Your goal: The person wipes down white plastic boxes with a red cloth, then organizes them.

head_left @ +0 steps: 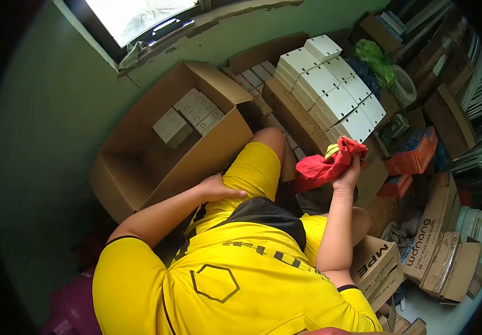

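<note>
My right hand [347, 174] is raised in front of me, its fingers closed round a bunched red cloth [325, 168] with a yellow patch showing near the top. Part of the cloth hangs loose to the left of my hand. On my bent leg in yellow shorts rests my left hand [218, 188], empty, thumb stretched out; some of its fingers are hidden. Close beyond it stands a large open cardboard box [135, 162] with several small white boxes [196, 109] inside, at its far end.
Stacked white boxes [330, 84] stand on cardboard ahead. Right of them are a green plastic bag [375, 58] and orange-red boxes [414, 153]. Printed cardboard cartons [378, 268] lie beside my right arm. A purple object [70, 304] sits at lower left, below a window [140, 19].
</note>
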Demonstrator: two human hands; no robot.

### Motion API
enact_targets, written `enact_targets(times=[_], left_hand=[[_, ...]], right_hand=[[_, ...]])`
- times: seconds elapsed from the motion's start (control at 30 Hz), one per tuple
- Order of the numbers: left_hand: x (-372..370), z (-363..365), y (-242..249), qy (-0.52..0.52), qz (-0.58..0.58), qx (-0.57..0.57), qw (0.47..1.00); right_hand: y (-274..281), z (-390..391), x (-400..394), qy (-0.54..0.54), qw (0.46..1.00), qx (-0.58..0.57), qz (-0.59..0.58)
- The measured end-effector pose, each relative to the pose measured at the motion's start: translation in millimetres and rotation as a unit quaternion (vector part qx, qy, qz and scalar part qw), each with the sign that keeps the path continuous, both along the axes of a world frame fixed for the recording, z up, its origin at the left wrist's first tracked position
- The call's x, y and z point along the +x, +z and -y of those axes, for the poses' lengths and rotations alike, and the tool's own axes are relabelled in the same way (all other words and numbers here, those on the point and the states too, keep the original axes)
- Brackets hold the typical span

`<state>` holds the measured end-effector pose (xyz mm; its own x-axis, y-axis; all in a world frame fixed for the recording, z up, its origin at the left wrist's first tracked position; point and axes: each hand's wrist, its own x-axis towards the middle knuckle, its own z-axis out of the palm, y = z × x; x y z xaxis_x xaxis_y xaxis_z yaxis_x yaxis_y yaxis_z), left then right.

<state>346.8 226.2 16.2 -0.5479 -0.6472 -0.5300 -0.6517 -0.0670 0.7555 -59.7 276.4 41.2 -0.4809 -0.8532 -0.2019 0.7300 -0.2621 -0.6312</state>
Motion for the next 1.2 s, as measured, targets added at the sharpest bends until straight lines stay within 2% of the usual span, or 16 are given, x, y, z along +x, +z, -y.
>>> enact_targets(times=[0.03,0.17,0.3,0.4,0.43,0.47,0.5,0.57,0.63,0.73,0.8,0.87,0.9,0.97,1.13,1.2], left_hand=[[3.2,-0.7,-12.7,-0.010,0.019,-0.023,1.000],[-3.8,-13.9,33.7,-0.042,0.175,-0.099,0.979],[-8.8,-21.3,62.0,-0.077,0.167,-0.187,0.965],[-9.3,-15.0,70.5,-0.154,0.003,-0.284,0.946],[-13.0,-6.7,88.5,-0.195,-0.044,-0.236,0.951],[-18.1,4.5,110.7,-0.186,-0.266,-0.232,0.917],[-21.9,18.6,152.3,-0.221,-0.317,-0.165,0.907],[-18.1,37.7,202.6,-0.248,-0.536,-0.048,0.805],[-24.7,43.3,240.8,-0.303,-0.720,-0.050,0.623],[-31.9,31.4,291.6,-0.275,-0.738,-0.116,0.605],[-47.8,30.5,302.1,-0.254,-0.808,-0.122,0.518],[-34.4,41.9,301.7,-0.331,-0.746,-0.077,0.572],[-33.6,35.7,303.8,-0.298,-0.748,-0.078,0.588],[-34.3,40.4,291.4,-0.329,-0.756,-0.052,0.563],[-28.0,45.8,297.1,-0.347,-0.723,0.005,0.598],[-28.3,57.4,291.0,-0.394,-0.735,-0.015,0.553]], right_hand=[[-4.6,-1.2,-0.1,-0.004,1.000,0.016,-0.004],[-15.9,-16.3,-1.0,0.003,0.998,0.057,-0.030],[-29.8,-15.3,-7.8,0.001,0.998,0.058,-0.035],[-30.6,-6.0,-1.7,0.009,0.995,0.081,-0.050],[-31.4,-6.6,3.6,-0.001,0.994,0.093,-0.052],[-32.3,-7.5,8.7,0.005,0.993,0.102,-0.055],[-35.7,-4.4,12.5,0.004,0.993,0.106,-0.059],[-61.3,-0.8,3.6,-0.008,0.991,0.107,-0.081],[-57.0,4.2,11.2,-0.057,0.985,0.138,-0.081],[-67.2,6.4,11.0,-0.044,0.987,0.138,-0.070],[-70.2,8.6,10.7,-0.044,0.988,0.123,-0.080],[-70.2,6.3,12.8,-0.059,0.985,0.126,-0.097],[-69.1,6.4,16.4,-0.066,0.984,0.127,-0.104],[-63.3,2.4,21.1,-0.053,0.985,0.138,-0.091],[-53.5,0.8,25.6,-0.053,0.982,0.141,-0.112],[-62.7,-6.1,17.4,-0.054,0.976,0.167,-0.126]])
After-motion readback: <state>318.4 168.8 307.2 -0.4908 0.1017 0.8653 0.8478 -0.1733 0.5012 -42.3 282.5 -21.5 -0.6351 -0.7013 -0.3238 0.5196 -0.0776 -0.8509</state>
